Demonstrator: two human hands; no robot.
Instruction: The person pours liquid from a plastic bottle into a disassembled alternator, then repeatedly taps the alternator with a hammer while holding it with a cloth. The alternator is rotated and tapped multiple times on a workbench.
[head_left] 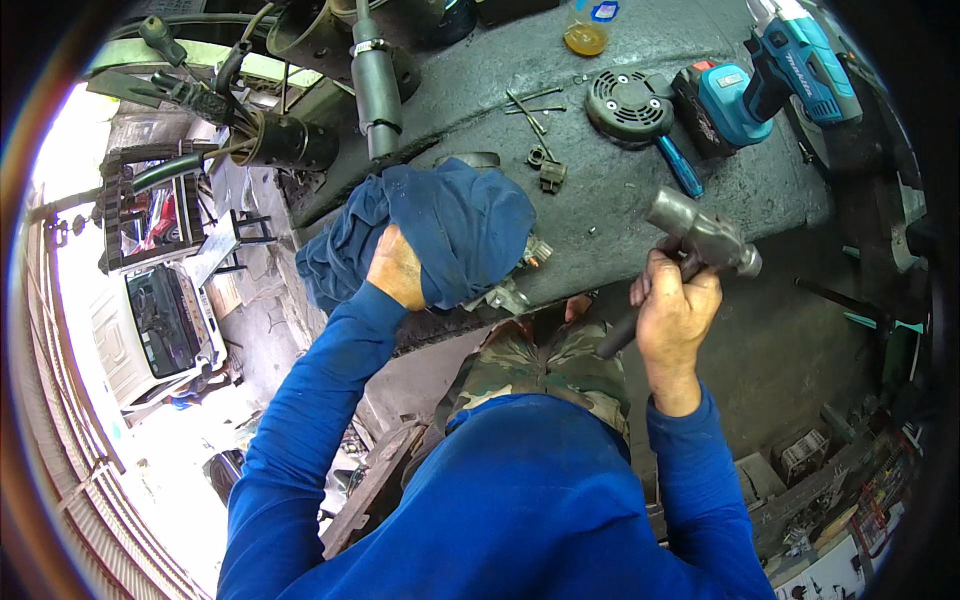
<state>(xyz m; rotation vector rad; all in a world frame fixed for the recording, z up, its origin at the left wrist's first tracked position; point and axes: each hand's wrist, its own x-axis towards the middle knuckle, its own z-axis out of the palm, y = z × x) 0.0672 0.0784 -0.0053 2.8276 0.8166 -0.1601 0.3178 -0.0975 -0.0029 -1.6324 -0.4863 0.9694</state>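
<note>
Bare hands at work over a dark tabletop [580,200], seen from above. The right hand [682,322] has its fingers clamped around the handle of a hammer [708,232]. The metal head lies just beyond these fingers, while the handle's lower end emerges to their left, toward the body. The hammer is apart from the cloth. The left hand [398,268] reaches beneath a fold of a bunched blue cloth [465,225], which surrounds and covers its fingers; whether they are clamped or spread cannot be told. From the cloth's edge, to the right of the left fingers, protrude a greyish metal part [506,298] and a small fitting [538,252]; the remainder is hidden.

Beyond and to the right of the left fingers lie two small metal pieces [546,170] close together and, farther out, several thin bolts [535,108]. Beyond the right fingers and the hammer, a screwdriver with a blue handle [680,166] lies just beside a round, slotted black cover [628,105]. Farther out and to the right stands a teal-and-black power tool [800,75]. A container of amber liquid [586,38] occupies the far side. Beyond the left fingers is a grey cylinder [376,92]; to its left, a dark can [295,142] holds tools. Well apart, to the left of the left fingers, is a white vehicle [160,325].
</note>
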